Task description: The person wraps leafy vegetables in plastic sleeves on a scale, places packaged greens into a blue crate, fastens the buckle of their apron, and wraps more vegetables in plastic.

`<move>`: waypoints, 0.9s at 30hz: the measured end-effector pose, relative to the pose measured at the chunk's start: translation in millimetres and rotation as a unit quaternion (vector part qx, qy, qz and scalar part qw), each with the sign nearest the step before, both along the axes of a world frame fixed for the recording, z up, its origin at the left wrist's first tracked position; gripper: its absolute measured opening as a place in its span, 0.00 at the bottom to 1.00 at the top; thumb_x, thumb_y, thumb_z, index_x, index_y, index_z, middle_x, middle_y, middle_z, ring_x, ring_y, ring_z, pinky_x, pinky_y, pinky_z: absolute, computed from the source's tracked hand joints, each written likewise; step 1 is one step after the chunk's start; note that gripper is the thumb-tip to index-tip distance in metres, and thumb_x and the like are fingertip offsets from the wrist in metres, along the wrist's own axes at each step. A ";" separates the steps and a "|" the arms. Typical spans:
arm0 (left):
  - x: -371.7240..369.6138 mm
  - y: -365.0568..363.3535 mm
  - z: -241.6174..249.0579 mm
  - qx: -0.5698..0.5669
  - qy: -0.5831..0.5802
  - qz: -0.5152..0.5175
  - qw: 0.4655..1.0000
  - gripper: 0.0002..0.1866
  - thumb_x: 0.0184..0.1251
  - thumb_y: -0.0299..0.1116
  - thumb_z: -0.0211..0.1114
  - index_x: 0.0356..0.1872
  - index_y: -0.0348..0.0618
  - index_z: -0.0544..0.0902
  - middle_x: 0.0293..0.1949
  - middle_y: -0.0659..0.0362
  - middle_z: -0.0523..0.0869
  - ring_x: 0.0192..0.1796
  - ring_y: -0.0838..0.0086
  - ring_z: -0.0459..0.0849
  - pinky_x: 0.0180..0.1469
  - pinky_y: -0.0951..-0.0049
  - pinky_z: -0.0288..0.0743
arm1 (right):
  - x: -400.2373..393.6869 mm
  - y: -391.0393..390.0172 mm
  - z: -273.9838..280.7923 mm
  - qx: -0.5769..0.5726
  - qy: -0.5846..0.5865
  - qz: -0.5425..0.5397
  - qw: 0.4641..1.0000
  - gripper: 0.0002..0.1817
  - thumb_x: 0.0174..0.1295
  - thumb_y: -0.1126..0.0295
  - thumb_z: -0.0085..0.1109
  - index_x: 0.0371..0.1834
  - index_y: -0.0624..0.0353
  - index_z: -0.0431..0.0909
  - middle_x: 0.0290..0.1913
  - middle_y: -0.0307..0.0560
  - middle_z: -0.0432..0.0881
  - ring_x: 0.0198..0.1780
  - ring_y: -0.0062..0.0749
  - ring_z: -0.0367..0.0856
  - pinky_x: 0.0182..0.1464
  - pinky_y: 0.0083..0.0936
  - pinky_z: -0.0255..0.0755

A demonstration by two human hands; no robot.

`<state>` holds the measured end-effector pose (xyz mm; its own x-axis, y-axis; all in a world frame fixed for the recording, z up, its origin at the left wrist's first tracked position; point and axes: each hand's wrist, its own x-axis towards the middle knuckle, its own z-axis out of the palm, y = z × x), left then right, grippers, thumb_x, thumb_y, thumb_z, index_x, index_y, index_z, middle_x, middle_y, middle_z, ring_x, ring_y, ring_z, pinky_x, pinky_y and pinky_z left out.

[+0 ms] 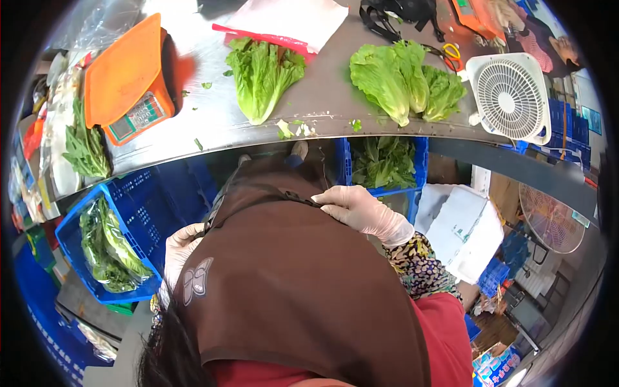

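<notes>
I wear a brown apron [309, 271] with a dark waist strap [284, 192]. My right hand [358, 209], in a thin whitish glove, has its fingers closed on the right end of that strap. At the apron's left edge, my gloved left hand [180, 251] is curled around the strap's side; its fingertips are partly hidden. Beyond both hands, a green lettuce head [267, 80] lies on the metal table [213, 122]. Farther right lie more lettuce heads [390, 77], touching one another.
An orange scale [126, 80] stands at the table's left, with leafy stems [87, 142] beside it. Scissors [452, 55] and a white fan [507, 97] are on the right. Below are a blue crate [138, 206] near bagged greens [113, 248], another crate [422, 161] holding greens, and a white box [461, 232].
</notes>
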<state>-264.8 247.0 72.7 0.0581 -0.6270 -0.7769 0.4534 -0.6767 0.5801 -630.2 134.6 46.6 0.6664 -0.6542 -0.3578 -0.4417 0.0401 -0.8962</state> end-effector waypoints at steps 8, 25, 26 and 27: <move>1.7 2.0 7.2 -0.002 0.005 -0.036 0.999 0.18 0.57 0.23 0.71 0.49 0.33 0.81 0.44 0.50 0.86 0.45 0.70 0.85 0.51 0.66 0.80 | -28.3 24.3 7.9 0.195 0.050 -0.021 0.979 0.20 0.60 0.67 0.63 0.55 0.64 0.77 0.40 0.46 0.84 0.39 0.23 0.78 0.46 0.21 0.74; -19.8 -54.4 20.6 -0.029 0.000 -0.224 0.974 0.27 0.63 0.39 0.67 0.58 0.31 0.75 0.40 0.60 0.83 0.40 0.81 0.78 0.45 0.80 0.72 | 4.8 49.1 -26.7 -0.312 0.118 -0.204 0.920 0.15 0.56 0.78 0.61 0.47 0.54 0.79 0.26 0.47 0.76 0.26 0.43 0.78 0.28 0.33 0.72; -22.2 -66.5 16.0 -0.037 0.029 -0.242 0.969 0.24 0.65 0.35 0.65 0.58 0.31 0.76 0.49 0.55 0.84 0.50 0.76 0.81 0.55 0.77 0.73 | 6.9 48.7 -30.2 -0.311 0.120 -0.210 0.919 0.15 0.56 0.78 0.61 0.47 0.54 0.79 0.26 0.47 0.76 0.26 0.43 0.78 0.28 0.33 0.72; -45.8 -89.9 30.8 -0.027 0.068 -0.244 0.967 0.24 0.64 0.34 0.65 0.58 0.29 0.74 0.50 0.55 0.83 0.51 0.76 0.80 0.56 0.77 0.72 | 7.8 48.8 -35.0 -0.331 0.131 -0.206 0.911 0.12 0.56 0.74 0.62 0.44 0.54 0.78 0.26 0.45 0.77 0.26 0.40 0.79 0.27 0.32 0.72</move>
